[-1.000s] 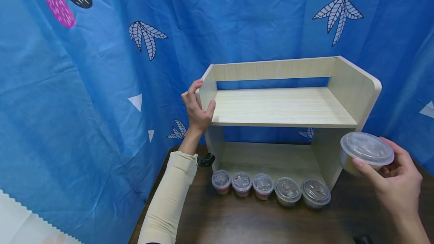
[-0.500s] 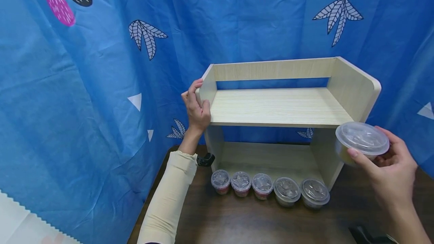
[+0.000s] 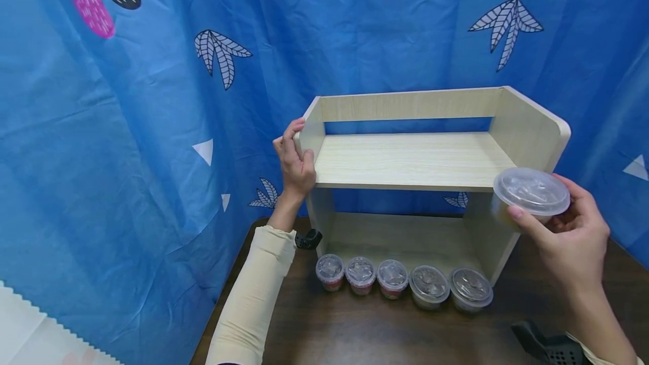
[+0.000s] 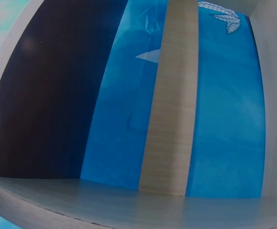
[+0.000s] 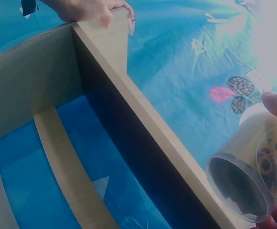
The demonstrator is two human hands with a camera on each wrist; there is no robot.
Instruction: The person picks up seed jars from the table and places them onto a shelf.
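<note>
My left hand (image 3: 296, 165) grips the front edge of the pale wooden shelf unit's (image 3: 410, 159) left side panel, with the thumb on the inner side. In the right wrist view that hand (image 5: 93, 10) appears at the panel's top left. My right hand (image 3: 575, 235) holds a round clear plastic tub (image 3: 531, 190) with a translucent lid, in front of the unit's right side near upper-board height. From the right wrist, the tub's (image 5: 246, 167) base and a printed orange-and-black label show. What fills it is unclear. The left wrist view shows the unit's inside, without the hand.
Several smaller lidded cups and tubs stand in a row on the dark table (image 3: 355, 337) before the lower shelf, including a cup with red contents (image 3: 330, 272) and a grey-looking tub (image 3: 471, 289). A patterned blue curtain (image 3: 152, 156) hangs behind.
My right hand has carried the tub up and to the left, closer to the shelf's upper board. The left hand stays on the panel; its thumb shifted slightly. The row of cups is unmoved.
</note>
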